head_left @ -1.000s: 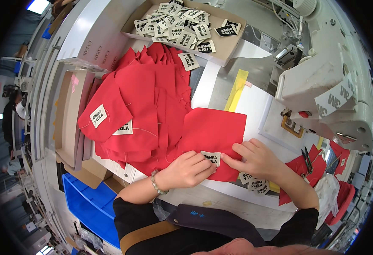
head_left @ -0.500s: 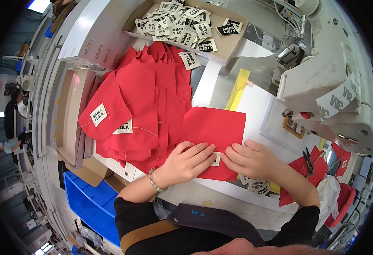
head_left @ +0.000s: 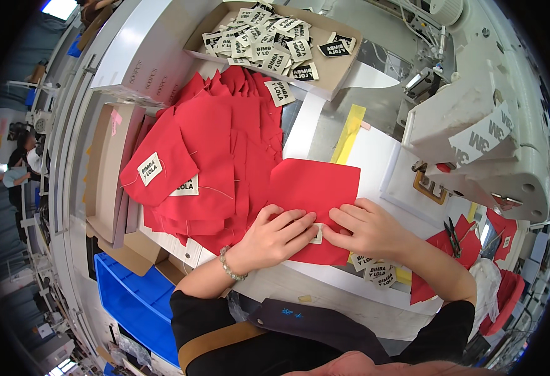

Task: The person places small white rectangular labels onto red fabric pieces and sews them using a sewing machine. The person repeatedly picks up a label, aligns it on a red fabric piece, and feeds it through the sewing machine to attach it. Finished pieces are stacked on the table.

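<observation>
A red fabric piece [head_left: 315, 183] lies flat on the white work surface, its left side against the pile of red pieces. On its lower part sits a small cream label [head_left: 317, 234], partly hidden by my fingers. My left hand [head_left: 275, 238] rests palm down at the label's left, fingers extended over the cloth. From the right, my right hand [head_left: 370, 230] touches the cloth with its fingers bent, tips at the label's edge. Neither hand visibly grips anything. More cream labels [head_left: 380, 273] lie under the fabric's lower right corner, beside my right forearm.
A large pile of red pieces [head_left: 206, 131] stands at the left, some with labels. Behind it is a carton of loose labels [head_left: 344, 62]. A white machine [head_left: 475, 125] stands at the right, with black scissors [head_left: 453, 238] near it. A blue bin [head_left: 130, 301] sits at lower left.
My right hand has shifted slightly left, and its fingers are bent more. My left hand stays almost in place; the whole view has shifted slightly.
</observation>
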